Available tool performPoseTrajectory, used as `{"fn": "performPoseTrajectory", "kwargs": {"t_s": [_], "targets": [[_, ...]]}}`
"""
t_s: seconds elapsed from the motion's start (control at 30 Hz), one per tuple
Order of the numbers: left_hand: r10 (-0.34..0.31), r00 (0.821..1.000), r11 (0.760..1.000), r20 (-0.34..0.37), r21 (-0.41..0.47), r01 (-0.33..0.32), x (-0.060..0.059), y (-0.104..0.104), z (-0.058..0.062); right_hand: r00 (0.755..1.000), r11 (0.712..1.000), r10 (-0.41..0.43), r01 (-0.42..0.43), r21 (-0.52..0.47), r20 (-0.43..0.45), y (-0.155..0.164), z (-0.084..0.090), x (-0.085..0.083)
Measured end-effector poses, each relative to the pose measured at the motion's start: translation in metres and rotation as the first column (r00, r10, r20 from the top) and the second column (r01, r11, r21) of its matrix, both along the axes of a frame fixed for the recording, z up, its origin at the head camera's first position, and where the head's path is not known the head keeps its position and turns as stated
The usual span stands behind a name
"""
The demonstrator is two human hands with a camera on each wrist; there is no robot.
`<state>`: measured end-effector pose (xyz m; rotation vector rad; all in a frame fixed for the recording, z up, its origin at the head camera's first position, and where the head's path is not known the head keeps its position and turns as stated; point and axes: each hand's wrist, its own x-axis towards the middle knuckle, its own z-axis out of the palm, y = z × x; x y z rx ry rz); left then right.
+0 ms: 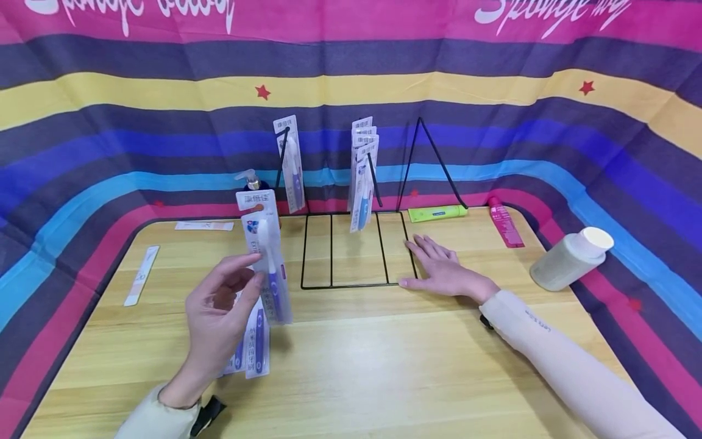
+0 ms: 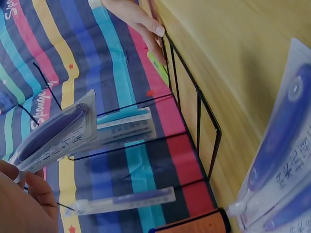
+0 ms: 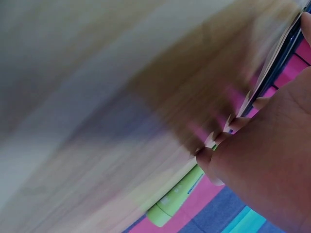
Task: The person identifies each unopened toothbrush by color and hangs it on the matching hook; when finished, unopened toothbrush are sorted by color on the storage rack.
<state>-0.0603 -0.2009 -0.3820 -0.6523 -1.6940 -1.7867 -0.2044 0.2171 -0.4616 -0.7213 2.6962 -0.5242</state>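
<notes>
Fingers and thumb of my left hand (image 1: 216, 314) pinch a packaged toothbrush (image 1: 267, 259) near its lower part, holding it upright above the wooden table (image 1: 384, 366), with the card's header pointing up and the blue handle facing me. My left wrist is bent back, the palm turned toward the pack, and the forearm comes in from the lower left edge in a pale sleeve. Under that hand, more toothbrush packs (image 1: 253, 350) lie flat on the table. My right hand (image 1: 444, 271) rests palm down on the table, fingers straight and spread, gripping nothing; its fingertips touch the right front corner of the black wire rack (image 1: 351, 250). That arm stretches in from the lower right in a light sleeve. From the rack's hooks hang one toothbrush pack (image 1: 290, 164) on the left and a bunch of packs (image 1: 363, 174) in the middle. In the right wrist view the picture is blurred, but I can make out a green tube (image 3: 175, 201) just beyond the fingers.
</notes>
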Motion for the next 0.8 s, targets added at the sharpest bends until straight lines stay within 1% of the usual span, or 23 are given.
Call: {"fn": "performPoseTrajectory", "kwargs": {"t_s": [0.13,0.23,0.37,0.4,0.47,0.57,0.7,0.8], "targets": [[0.002,1.0,1.0,0.016,-0.007,-0.002,-0.006,0.008,-0.005,1.0,1.0,-0.004,0.004,-0.002,0.004,0.001,0.0,0.001],[0.03,0.998,0.999,0.05,-0.031,-0.029,-0.01,0.011,-0.009,1.0,1.0,-0.004,0.004,-0.002,0.004,0.001,-0.001,0.0],[0.078,0.993,0.994,0.083,-0.089,-0.071,-0.018,0.012,-0.013,1.0,1.0,-0.003,0.003,-0.002,0.001,0.001,-0.001,0.0],[0.077,0.993,0.993,0.088,-0.095,-0.068,-0.021,0.012,-0.013,1.0,1.0,-0.003,0.003,-0.002,0.002,0.001,-0.001,0.0],[0.063,0.993,0.993,0.097,-0.106,-0.053,-0.028,0.012,-0.015,1.0,1.0,-0.003,0.003,-0.003,0.005,0.002,0.0,0.0],[0.02,0.992,0.995,0.125,-0.096,-0.008,-0.042,0.011,-0.015,1.0,1.0,-0.005,0.005,-0.007,0.008,0.003,0.0,0.001],[-0.019,0.98,0.996,0.197,-0.082,0.036,-0.063,0.006,-0.011,1.0,1.0,-0.002,0.002,-0.01,0.001,0.003,-0.001,0.001],[-0.042,0.973,0.996,0.225,-0.073,0.06,-0.08,0.002,-0.008,1.0,1.0,0.001,-0.001,-0.008,-0.001,0.002,-0.001,0.001]]}}
